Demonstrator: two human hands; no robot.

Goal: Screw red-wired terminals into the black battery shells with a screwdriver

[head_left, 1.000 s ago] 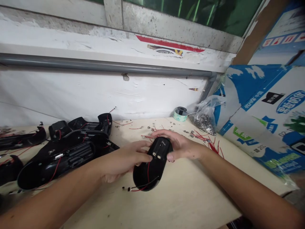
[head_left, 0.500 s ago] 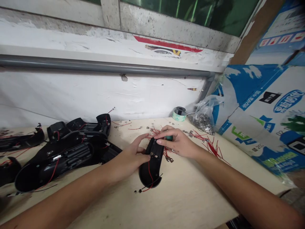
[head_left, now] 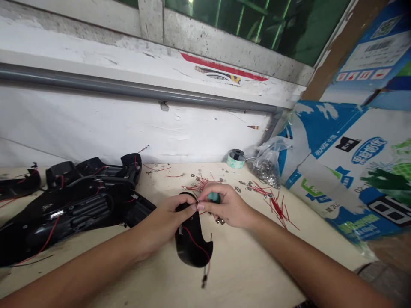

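My left hand and my right hand meet over a black plastic housing. Their thumbs and forefingers pinch together at a tiny dark piece, perhaps metal, mostly covered by the fingertips. The housing's upper part is hidden behind my left hand; I cannot tell whether its other fingers grip it. A red wire runs along the hollow of the housing, and its end with a small dark connector hangs past the rounded edge. Within the curl of my right hand shows a teal object, its kind unclear.
Several black housings with wires are piled on the left. Red wires with metal contacts lie behind my hands, more red wires to the right. A tape roll, a bag of metal parts and a printed carton stand beyond.
My left hand has left the housing's inner slot, and its fingertips now meet those of my right hand. The housing has turned and sits slightly lower in view. The camera has shifted.
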